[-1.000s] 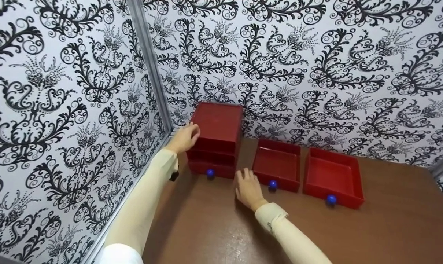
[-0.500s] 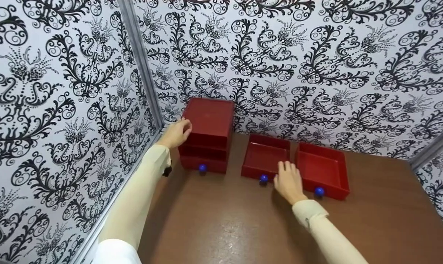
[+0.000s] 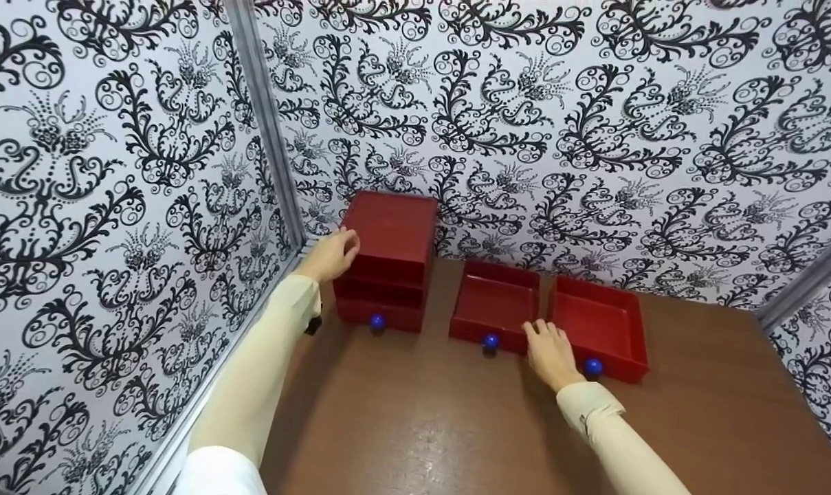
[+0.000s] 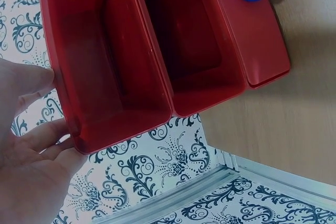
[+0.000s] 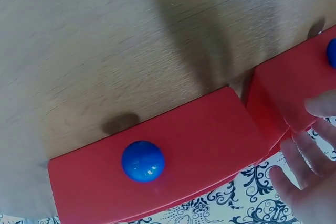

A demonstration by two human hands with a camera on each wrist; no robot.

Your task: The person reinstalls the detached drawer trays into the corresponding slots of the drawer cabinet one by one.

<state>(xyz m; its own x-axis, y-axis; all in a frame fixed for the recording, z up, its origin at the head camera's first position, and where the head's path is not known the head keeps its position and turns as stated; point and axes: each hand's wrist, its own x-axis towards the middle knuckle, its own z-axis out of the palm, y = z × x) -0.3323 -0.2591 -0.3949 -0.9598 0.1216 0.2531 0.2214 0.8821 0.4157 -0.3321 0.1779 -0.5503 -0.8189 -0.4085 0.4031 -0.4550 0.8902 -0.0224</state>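
A red drawer cabinet [image 3: 394, 227] with two open upper slots stands at the left; its bottom drawer [image 3: 381, 311] is in and has a round blue knob [image 3: 377, 322]. My left hand [image 3: 329, 256] rests at the cabinet's upper left front edge, thumb and fingertips at the corner in the left wrist view. Two pulled-out red drawers, a middle one [image 3: 494, 302] and a right one [image 3: 597, 320], lie on the table, each with a blue knob in front. My right hand [image 3: 551, 354] is beside the middle drawer's right front corner, fingers spread, thumb overlapping its front face in the right wrist view.
A brown wooden table [image 3: 415, 426] carries everything. Behind it rises a wall [image 3: 497, 117] in black and white scroll pattern, with another patterned panel [image 3: 113, 206] on the left. A grey metal post [image 3: 264, 117] marks the corner between them.
My right hand has moved right, from beside the cabinet past the middle drawer's knob to that drawer's right front corner. The left hand stays at the cabinet. The head view has shifted slightly.
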